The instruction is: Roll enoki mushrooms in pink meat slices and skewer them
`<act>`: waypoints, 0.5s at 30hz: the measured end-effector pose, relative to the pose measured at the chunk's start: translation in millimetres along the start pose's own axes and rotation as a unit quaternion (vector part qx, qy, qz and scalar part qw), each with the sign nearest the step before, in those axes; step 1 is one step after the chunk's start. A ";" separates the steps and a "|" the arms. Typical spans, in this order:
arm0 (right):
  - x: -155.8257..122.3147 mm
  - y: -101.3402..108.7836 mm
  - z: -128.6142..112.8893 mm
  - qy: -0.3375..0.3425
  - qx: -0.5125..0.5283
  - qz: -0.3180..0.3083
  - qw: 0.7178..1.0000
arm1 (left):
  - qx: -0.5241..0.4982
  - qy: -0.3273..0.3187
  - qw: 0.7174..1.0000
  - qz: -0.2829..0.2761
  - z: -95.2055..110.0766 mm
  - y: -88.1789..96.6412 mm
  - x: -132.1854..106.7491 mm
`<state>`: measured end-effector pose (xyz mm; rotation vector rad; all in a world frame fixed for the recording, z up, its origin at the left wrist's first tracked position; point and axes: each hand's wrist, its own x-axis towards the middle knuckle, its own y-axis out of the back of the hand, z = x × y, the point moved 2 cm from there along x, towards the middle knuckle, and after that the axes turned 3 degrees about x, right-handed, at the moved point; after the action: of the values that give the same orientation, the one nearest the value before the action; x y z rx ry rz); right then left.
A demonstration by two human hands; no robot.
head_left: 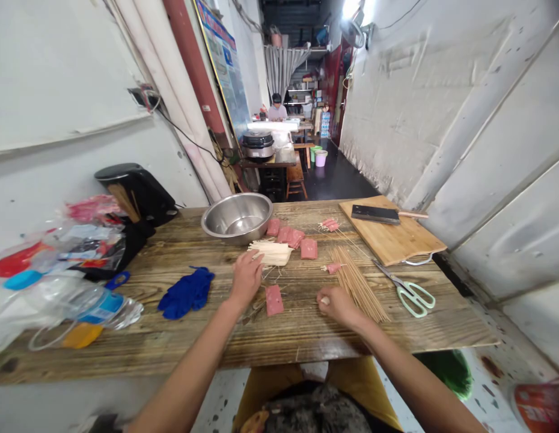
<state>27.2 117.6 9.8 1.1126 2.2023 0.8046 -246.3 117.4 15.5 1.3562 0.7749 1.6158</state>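
Note:
My left hand [247,275] has its fingertips closed on the near left end of a pale bundle of enoki mushrooms [274,254]. A single pink slice of luncheon meat [274,300] lies flat between my hands, with a few loose strands by it. To its right, my right hand [337,305] is curled closed over the table; what its fingers hold, if anything, is hidden. Bamboo skewers [363,288] lie fanned out beside that hand. Just above it sits a meat roll [333,268] with strands poking out, and further back are more rolls [329,224] on a skewer.
Several meat slices [309,249] lie near a steel bowl [237,218]. At right are scissors [415,297] and a cutting board [383,234] bearing a cleaver [375,214]. Blue gloves [186,293] and a plastic bottle [103,307] occupy the left. A person [277,109] sits far back.

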 end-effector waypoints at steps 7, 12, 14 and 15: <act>-152.7 35.4 93.9 -0.126 0.393 0.021 0.910 | -0.094 -0.060 0.992 0.056 -3.5 9.1 -68.2; -233.4 54.9 190.5 -0.310 0.226 0.249 0.889 | -0.097 -0.060 0.989 0.099 -5.7 1.1 -86.1; -239.0 65.1 221.0 -0.362 0.101 0.302 0.876 | -0.093 -0.059 0.987 0.113 -3.0 0.4 -88.8; -236.4 72.5 229.2 -0.342 0.016 0.332 0.879 | -0.095 -0.060 0.987 0.117 -1.6 0.6 -90.0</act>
<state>343.3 15.7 -47.8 1.8644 1.2417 0.4982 -244.9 36.4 -23.7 1.4309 0.3887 1.7219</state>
